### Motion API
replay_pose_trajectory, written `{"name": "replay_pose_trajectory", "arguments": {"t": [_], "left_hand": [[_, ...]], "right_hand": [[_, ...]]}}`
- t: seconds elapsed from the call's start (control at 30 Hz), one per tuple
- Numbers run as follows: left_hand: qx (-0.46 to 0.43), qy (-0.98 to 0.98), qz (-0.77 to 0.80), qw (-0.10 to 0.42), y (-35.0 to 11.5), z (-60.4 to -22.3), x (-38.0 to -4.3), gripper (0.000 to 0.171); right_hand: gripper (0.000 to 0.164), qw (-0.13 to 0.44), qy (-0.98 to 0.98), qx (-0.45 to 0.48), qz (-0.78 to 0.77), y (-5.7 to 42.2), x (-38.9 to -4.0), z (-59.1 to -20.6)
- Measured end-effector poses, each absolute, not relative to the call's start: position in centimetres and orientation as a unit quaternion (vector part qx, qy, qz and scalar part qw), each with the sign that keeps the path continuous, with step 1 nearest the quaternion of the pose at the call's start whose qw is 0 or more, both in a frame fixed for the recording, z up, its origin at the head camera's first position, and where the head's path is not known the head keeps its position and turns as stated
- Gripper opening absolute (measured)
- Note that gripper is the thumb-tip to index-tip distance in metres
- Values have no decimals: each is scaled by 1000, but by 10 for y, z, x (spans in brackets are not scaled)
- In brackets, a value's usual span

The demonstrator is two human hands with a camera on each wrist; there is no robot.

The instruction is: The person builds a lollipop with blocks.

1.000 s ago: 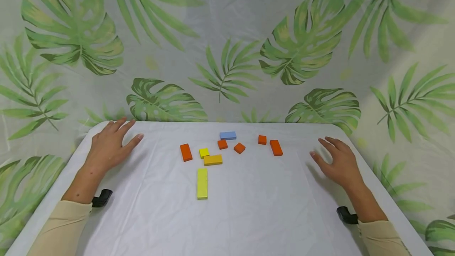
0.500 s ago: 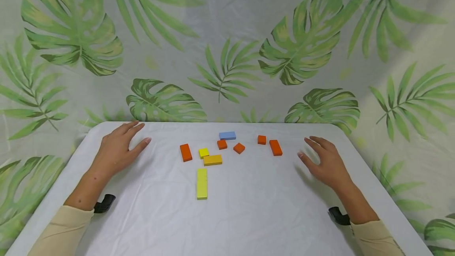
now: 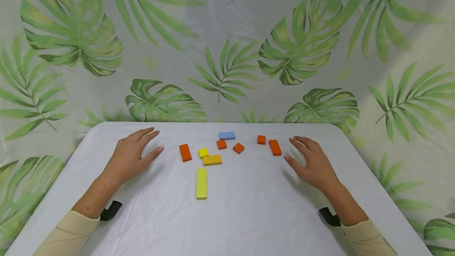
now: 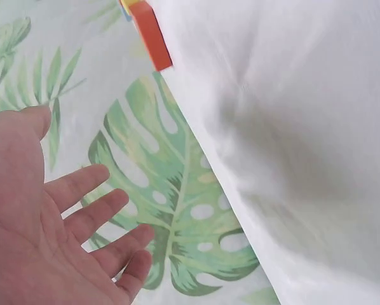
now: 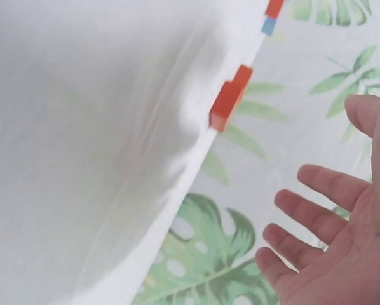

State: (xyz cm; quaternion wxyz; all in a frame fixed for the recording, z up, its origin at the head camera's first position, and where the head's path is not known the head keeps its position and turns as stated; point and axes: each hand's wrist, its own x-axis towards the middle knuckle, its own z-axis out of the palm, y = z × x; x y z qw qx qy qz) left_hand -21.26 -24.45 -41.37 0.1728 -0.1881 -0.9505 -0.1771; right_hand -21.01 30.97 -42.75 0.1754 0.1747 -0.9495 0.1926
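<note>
My left hand (image 3: 133,155) hovers over the left of the table, fingers spread and holding nothing. Nearest to it lies an orange-red rectangular block (image 3: 185,153). My right hand (image 3: 311,161), likewise loosely spread and holding nothing, is just right of another orange-red rectangular block (image 3: 275,147), without gripping it. A small orange cube (image 3: 261,140) lies beside that block. Between the hands are a blue block (image 3: 227,135), two more small orange blocks, one of them turned askew (image 3: 238,148), a small yellow block (image 3: 203,153), a darker yellow block (image 3: 212,160) and a long yellow-green block (image 3: 201,184).
A white cloth covers the table (image 3: 249,216), whose far edge meets a hanging curtain (image 3: 231,19) with a green leaf print. Black wrist straps (image 3: 111,210) show below each hand, above beige sleeves (image 3: 67,230).
Both hands have moved inward over the table, the left one to the right and the right one to the left. The blocks have stayed in place.
</note>
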Motion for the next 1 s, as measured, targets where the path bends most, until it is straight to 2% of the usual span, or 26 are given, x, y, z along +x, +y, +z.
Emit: {"name": "replay_pose_trajectory", "arguments": {"t": [0.63,0.8,1.0], "left_hand": [[-247,-943,-172,144,-195,-413,-180,61],[-263,-941,-164,137,-185,-418,-171,57],[-290,-937,-163,110,-176,-424,-165,59]], "right_hand": [[61,178,-922,290,183,260,-211,-432],[60,175,-912,327,177,246,-211,-430],[62,163,-901,364,167,234,-215,-431]]}}
